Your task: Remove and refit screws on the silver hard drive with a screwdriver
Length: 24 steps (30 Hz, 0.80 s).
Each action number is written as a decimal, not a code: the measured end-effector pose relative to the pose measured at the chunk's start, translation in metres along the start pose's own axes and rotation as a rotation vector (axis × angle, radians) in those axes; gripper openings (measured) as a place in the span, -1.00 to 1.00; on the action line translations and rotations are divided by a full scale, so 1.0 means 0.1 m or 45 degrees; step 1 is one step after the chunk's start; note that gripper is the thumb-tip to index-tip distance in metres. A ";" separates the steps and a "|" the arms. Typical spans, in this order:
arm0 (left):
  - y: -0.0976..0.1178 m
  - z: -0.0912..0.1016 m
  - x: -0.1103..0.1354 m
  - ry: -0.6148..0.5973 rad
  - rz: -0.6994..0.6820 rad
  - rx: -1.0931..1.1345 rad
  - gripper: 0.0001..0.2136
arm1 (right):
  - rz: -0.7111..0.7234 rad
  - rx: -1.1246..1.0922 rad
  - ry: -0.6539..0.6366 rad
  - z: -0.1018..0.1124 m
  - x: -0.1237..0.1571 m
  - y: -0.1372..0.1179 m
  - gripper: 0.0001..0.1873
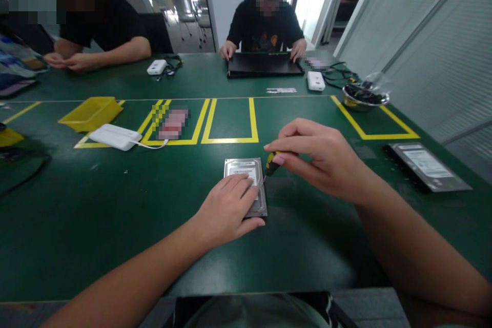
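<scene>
A silver hard drive with a white label lies on the green table, in front of me. My left hand holds it down, fingers across its top and thumb by the near right corner; part of the label is hidden under them. Between the thumb and fingers of my right hand is a screwdriver with a yellow and black handle. It slants down to the left, and its thin tip meets the drive's right edge near my left fingertips. Whether the tip sits in a screw I cannot tell.
Another hard drive lies at the right. A metal bowl of dark parts, a yellow bin and a white power bank stand farther back. Across the table one person holds a black panel; another sits at left.
</scene>
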<state>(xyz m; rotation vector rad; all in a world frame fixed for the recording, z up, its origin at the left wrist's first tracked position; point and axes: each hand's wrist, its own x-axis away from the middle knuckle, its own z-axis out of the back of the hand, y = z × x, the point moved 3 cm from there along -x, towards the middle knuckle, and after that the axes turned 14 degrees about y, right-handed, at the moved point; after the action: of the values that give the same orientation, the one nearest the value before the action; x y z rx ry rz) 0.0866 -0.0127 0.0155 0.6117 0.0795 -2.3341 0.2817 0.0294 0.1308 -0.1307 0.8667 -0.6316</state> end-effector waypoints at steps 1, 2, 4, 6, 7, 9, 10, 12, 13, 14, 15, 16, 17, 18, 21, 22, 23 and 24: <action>0.01 0.00 0.00 0.000 -0.003 -0.005 -0.42 | -0.003 0.011 0.004 0.00 0.00 -0.01 -0.75; 0.01 0.01 0.00 0.003 -0.006 -0.007 -0.43 | -0.004 0.019 0.004 0.00 0.00 -0.01 -0.75; 0.02 0.01 0.00 0.007 -0.007 -0.013 -0.44 | -0.011 0.035 -0.015 0.01 -0.01 -0.03 -0.76; 0.03 0.01 0.00 0.009 -0.012 -0.020 -0.44 | -0.025 0.059 -0.050 0.02 -0.03 -0.05 -0.77; 0.03 0.01 0.00 0.008 -0.013 -0.022 -0.44 | -0.032 0.074 -0.067 0.03 -0.04 -0.06 -0.77; 0.03 0.00 0.00 0.005 -0.013 -0.019 -0.45 | -0.045 0.108 -0.092 0.05 -0.07 -0.08 -0.79; 0.03 0.00 0.01 0.004 -0.012 -0.017 -0.45 | -0.049 0.124 -0.101 0.06 -0.09 -0.08 -0.80; 0.03 0.00 0.01 0.003 -0.006 -0.011 -0.46 | -0.049 0.153 -0.126 0.08 -0.11 -0.10 -0.82; 0.03 -0.01 0.01 0.004 -0.003 -0.007 -0.46 | -0.044 0.164 -0.146 0.08 -0.13 -0.11 -0.82; 0.02 -0.01 0.01 0.004 0.000 -0.003 -0.47 | -0.040 0.173 -0.168 0.08 -0.14 -0.12 -0.81; 0.02 -0.01 0.01 0.004 0.003 0.000 -0.47 | -0.036 0.184 -0.186 0.07 -0.15 -0.13 -0.80; 0.02 -0.01 0.01 0.002 0.004 0.003 -0.47 | -0.036 0.195 -0.199 0.07 -0.16 -0.13 -0.78; 0.02 -0.01 0.01 0.001 0.003 0.005 -0.47 | -0.038 0.204 -0.209 0.07 -0.18 -0.14 -0.78; 0.02 -0.01 0.01 -0.001 0.003 0.004 -0.47 | -0.042 0.210 -0.216 0.06 -0.19 -0.16 -0.78; 0.02 -0.01 0.01 -0.001 0.000 0.002 -0.46 | -0.052 0.202 -0.219 0.04 -0.22 -0.19 -0.81; 0.02 -0.01 0.01 0.003 0.001 0.002 -0.46 | -0.055 0.192 -0.216 0.04 -0.22 -0.19 -0.82; 0.01 -0.01 0.01 0.007 0.001 0.005 -0.46 | -0.059 0.183 -0.212 0.03 -0.22 -0.20 -0.82; 0.01 -0.01 0.01 0.012 0.002 0.009 -0.46 | -0.060 0.174 -0.209 0.03 -0.22 -0.20 -0.82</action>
<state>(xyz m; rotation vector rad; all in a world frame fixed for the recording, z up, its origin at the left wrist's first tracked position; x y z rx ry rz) 0.0872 -0.0142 0.0138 0.6261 0.0746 -2.3311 0.2641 0.0253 0.1545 -0.0786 0.6619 -0.7122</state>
